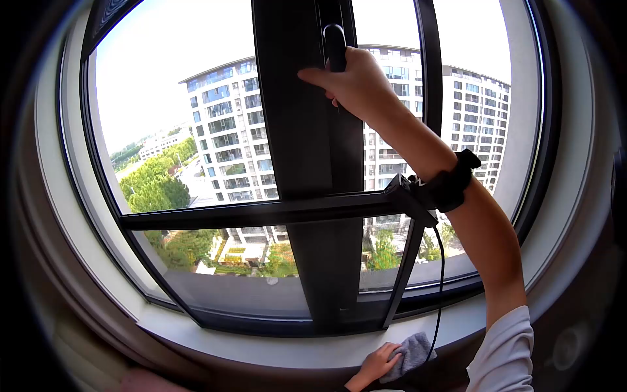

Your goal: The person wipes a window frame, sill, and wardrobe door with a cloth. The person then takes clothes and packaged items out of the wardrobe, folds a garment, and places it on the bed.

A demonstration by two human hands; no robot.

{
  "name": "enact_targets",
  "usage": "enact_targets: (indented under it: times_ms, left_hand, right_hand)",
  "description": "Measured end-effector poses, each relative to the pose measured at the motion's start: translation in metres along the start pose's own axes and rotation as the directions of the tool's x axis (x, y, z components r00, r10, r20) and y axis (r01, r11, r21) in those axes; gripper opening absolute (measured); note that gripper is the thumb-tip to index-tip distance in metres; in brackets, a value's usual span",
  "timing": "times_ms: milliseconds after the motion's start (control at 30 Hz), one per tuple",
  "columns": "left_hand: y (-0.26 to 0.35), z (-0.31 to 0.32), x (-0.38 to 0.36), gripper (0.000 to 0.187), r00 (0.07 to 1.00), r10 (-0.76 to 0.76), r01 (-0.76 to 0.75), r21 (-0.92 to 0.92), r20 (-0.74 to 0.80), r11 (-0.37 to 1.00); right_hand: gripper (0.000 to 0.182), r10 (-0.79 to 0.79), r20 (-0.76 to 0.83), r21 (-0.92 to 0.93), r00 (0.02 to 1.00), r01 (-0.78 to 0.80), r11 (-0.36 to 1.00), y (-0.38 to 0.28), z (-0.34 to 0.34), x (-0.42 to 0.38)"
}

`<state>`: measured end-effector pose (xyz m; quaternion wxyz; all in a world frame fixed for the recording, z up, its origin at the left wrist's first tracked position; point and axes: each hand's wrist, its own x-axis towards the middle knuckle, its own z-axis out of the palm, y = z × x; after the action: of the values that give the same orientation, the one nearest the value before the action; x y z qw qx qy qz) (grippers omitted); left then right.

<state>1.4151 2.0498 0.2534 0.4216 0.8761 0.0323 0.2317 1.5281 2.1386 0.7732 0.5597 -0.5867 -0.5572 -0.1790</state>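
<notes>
My right hand [356, 81] is raised to the black window handle [335, 42] on the dark upright frame. Its fingers curl around the lower end of the handle, and the thumb sticks out to the left. At the bottom, my left hand [377, 366] is closed on a grey cloth [413, 356] by the inner edge of the white window sill [261, 348]. Part of that cloth lies beyond the fingers, to the right. The large window has a dark frame [313, 117] with a crossbar and lower panes.
A black strap with a small device [450, 186] sits around my right forearm, and a thin black cable [441, 281] hangs from it past the sill. Tall pale buildings [228, 130] and green trees [157, 186] show outside. Pale wall surrounds the window.
</notes>
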Motion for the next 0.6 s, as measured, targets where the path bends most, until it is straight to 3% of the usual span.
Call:
enact_targets:
  times_ms: [300,400,600]
  left_hand:
    - [-0.005,0.005,0.003,0.025,0.992,0.109,-0.102,0.117,-0.059,0.988]
    - [-0.008,0.01,0.0,0.025,0.993,0.107,-0.102,0.097,-0.05,0.99]
    - [-0.013,0.005,0.016,0.025,0.996,0.086,-0.086,0.01,0.018,0.996]
  right_hand:
    - [0.024,-0.118,-0.22,-0.165,0.968,0.083,0.983,-0.002,0.008,-0.011]
    - [0.018,0.007,-0.176,-0.059,0.984,-0.018,0.998,-0.01,0.005,-0.017]
    - [0.017,-0.089,-0.133,0.023,0.987,0.093,0.995,-0.005,0.001,-0.021]
